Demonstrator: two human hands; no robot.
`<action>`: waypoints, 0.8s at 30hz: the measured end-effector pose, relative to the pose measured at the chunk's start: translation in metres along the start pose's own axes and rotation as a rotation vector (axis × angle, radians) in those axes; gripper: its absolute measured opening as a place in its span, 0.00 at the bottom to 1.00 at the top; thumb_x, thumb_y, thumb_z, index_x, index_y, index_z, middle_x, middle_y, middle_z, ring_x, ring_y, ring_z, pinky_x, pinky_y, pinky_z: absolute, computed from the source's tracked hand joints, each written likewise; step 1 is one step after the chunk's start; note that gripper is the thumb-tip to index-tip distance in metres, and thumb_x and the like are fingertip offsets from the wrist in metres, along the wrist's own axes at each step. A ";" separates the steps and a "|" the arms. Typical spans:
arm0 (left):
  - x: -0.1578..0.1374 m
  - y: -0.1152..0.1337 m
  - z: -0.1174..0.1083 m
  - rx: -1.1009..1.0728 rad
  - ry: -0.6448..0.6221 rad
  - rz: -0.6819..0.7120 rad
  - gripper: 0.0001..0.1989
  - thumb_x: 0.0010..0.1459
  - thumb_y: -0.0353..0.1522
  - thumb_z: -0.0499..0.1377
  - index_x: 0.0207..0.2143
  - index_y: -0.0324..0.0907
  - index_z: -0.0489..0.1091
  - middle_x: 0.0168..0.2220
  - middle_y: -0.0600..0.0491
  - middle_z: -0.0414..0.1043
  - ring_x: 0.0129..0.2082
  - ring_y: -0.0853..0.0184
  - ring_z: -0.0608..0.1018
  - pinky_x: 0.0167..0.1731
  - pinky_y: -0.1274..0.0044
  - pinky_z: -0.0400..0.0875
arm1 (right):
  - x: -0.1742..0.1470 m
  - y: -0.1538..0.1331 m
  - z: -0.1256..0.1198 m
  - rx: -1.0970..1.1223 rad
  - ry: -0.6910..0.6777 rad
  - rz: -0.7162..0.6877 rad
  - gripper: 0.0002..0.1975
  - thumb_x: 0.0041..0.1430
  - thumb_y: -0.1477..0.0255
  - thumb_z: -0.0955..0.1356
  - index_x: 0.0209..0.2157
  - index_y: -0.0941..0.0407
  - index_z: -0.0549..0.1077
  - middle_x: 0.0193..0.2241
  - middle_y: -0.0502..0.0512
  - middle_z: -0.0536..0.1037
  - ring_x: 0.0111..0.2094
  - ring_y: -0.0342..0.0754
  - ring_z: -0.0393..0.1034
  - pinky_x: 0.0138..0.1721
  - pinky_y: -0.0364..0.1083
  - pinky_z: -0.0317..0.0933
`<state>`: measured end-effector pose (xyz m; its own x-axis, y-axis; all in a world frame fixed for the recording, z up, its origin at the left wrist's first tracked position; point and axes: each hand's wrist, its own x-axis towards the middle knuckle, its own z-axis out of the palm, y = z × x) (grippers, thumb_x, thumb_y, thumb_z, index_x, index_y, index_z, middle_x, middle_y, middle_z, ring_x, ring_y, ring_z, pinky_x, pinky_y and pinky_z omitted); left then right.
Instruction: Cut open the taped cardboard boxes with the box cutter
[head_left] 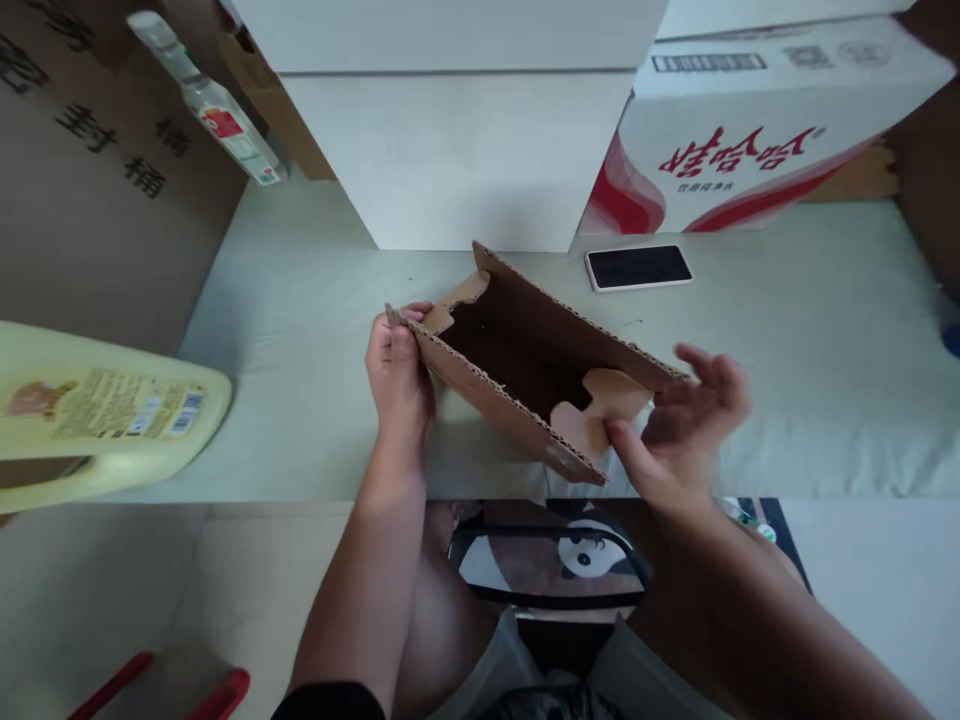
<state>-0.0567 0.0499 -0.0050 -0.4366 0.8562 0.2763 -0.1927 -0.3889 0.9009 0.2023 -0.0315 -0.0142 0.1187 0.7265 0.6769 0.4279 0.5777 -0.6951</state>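
Observation:
A brown cardboard box (517, 345) with an open top is held tilted above the green cloth-covered surface. Its torn, corrugated edges face up, and the inside is dark. My left hand (401, 370) grips the box's left end, thumb on the near wall and fingers behind. At the right end, curved flaps (600, 405) fold over the opening. The thumb of my right hand (686, 425) touches that end, while its other fingers are spread apart off the cardboard.
A phone (637, 268) lies behind the box. White cartons (480, 160) stand at the back, with a red-and-white carton (750, 140) to their right. A clear bottle (217, 110) leans at back left. A yellow jug (112, 415) is at left. Below the edge is a panda-printed item (540, 565).

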 end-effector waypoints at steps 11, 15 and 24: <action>-0.012 0.003 0.018 0.157 -0.044 0.034 0.28 0.60 0.61 0.63 0.31 0.46 0.77 0.37 0.51 0.79 0.41 0.62 0.79 0.48 0.71 0.74 | -0.012 0.002 -0.017 0.133 -0.133 0.175 0.16 0.68 0.63 0.68 0.57 0.42 0.70 0.60 0.58 0.76 0.63 0.61 0.73 0.60 0.65 0.71; -0.012 0.003 0.017 0.261 -0.025 0.017 0.25 0.56 0.57 0.69 0.37 0.45 0.78 0.35 0.53 0.76 0.37 0.66 0.78 0.45 0.74 0.74 | -0.013 0.006 -0.024 0.071 -0.214 0.086 0.17 0.68 0.55 0.66 0.53 0.45 0.74 0.60 0.60 0.76 0.61 0.65 0.73 0.58 0.67 0.71; -0.020 0.017 0.012 0.633 -0.347 0.357 0.22 0.68 0.53 0.58 0.46 0.50 0.85 0.58 0.46 0.72 0.62 0.53 0.74 0.70 0.57 0.62 | -0.017 0.010 -0.025 0.075 -0.222 0.081 0.17 0.71 0.57 0.61 0.53 0.44 0.75 0.62 0.59 0.75 0.62 0.65 0.72 0.59 0.66 0.69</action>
<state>-0.0408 0.0302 0.0084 -0.0598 0.8137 0.5782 0.4868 -0.4819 0.7285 0.2269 -0.0476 -0.0268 -0.0534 0.8305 0.5545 0.3560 0.5346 -0.7664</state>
